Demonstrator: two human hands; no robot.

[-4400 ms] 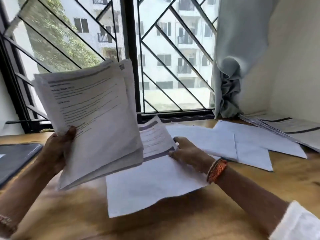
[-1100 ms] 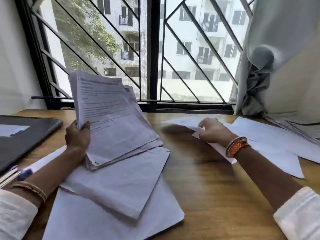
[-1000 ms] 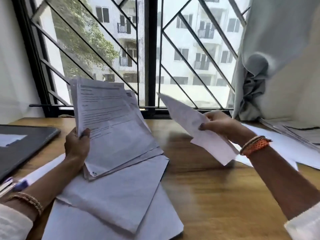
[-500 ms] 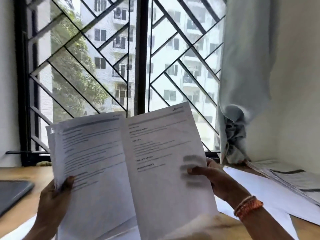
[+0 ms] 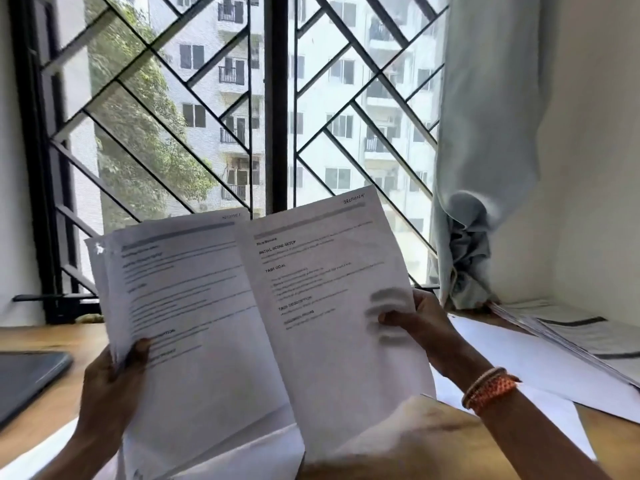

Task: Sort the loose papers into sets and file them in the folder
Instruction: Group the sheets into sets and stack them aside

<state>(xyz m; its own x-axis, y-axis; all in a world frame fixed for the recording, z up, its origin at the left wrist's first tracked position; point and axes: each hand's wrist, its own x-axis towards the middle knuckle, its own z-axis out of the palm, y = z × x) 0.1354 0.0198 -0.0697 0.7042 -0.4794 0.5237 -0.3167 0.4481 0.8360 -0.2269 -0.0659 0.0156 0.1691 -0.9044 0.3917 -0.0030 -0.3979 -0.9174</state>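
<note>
I hold two lots of printed paper upright in front of the window. My left hand [image 5: 110, 382] grips a stack of several printed sheets [image 5: 194, 323] by its lower left edge, thumb on the front page. My right hand [image 5: 415, 323] pinches a single printed sheet [image 5: 329, 306] at its right edge, its fingers showing as shadows through the paper. This sheet overlaps the stack's right side. The dark folder [image 5: 27, 379] lies flat on the wooden table [image 5: 45, 334] at the far left.
Blank white sheets [image 5: 512, 368] lie on the table behind my right wrist. A fanned pile of printed pages [image 5: 588, 337] sits at the right by the wall. More white paper [image 5: 263, 455] lies under the held stack. A knotted pale curtain [image 5: 467, 244] hangs beside the grilled window.
My right hand picked a sheet off the table, turned it print side towards me and brought it up beside the stack in my left hand. My view rose from the table to the window.
</note>
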